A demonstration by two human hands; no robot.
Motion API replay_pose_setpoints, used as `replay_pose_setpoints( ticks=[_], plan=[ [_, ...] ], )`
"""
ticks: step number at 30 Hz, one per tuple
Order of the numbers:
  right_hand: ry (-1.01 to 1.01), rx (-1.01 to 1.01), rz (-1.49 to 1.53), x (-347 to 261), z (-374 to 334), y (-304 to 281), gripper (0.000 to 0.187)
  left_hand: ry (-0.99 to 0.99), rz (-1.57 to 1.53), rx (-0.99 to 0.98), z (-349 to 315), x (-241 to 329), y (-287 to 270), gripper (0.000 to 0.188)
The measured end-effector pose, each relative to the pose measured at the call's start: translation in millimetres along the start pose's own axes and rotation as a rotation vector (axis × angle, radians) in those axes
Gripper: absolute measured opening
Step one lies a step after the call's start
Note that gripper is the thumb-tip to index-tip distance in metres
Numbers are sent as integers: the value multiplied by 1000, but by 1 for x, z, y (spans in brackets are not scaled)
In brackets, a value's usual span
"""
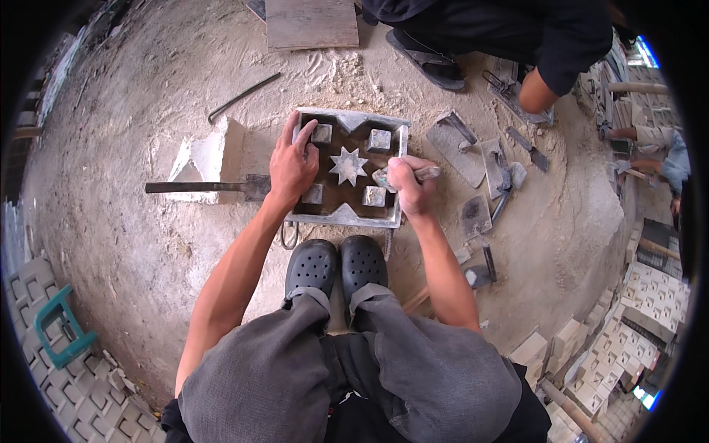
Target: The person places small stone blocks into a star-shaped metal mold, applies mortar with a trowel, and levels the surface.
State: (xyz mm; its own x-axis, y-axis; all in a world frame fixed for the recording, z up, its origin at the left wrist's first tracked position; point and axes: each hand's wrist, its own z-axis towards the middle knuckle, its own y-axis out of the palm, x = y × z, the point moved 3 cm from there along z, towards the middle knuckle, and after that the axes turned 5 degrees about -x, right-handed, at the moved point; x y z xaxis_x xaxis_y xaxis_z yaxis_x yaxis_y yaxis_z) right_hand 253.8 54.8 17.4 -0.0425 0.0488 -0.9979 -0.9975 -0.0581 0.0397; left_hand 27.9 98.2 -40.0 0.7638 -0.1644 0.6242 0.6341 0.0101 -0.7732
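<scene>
Trousered knees point(255, 369) loom nearest. Left hand point(292, 164) spreads over a star-patterned mould point(317, 219), seemingly unfilled; right hand point(413, 186) grips a brush-like tool point(427, 173).

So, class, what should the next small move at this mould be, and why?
Perhaps the right hand should dab the brush-like tool on the lower right block in the mould: the block's top looks blotchy, the tool's tip is close by, and the left hand rests on the left rim.
</scene>
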Motion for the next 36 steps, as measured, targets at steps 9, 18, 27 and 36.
replay_pose_setpoints(
  ticks=[9, 18, 27, 36],
  plan=[
    [-225, -95, 172, -42, 2, 1, 39, -5, 4, 9, -1, 0, -2, 45],
    [-200, -162, 22, -69, 9, 4, 35, -33, -1, -20, -4, -3, -3, 46],
    [11, -364, 90, -47, 27, 10, 42, -44, -26, -33, 0, 0, -2, 45],
    [-179, -244, 14, -66, 10, 16, 32, -4, -12, 17, -2, -2, -3, 44]
  ],
)
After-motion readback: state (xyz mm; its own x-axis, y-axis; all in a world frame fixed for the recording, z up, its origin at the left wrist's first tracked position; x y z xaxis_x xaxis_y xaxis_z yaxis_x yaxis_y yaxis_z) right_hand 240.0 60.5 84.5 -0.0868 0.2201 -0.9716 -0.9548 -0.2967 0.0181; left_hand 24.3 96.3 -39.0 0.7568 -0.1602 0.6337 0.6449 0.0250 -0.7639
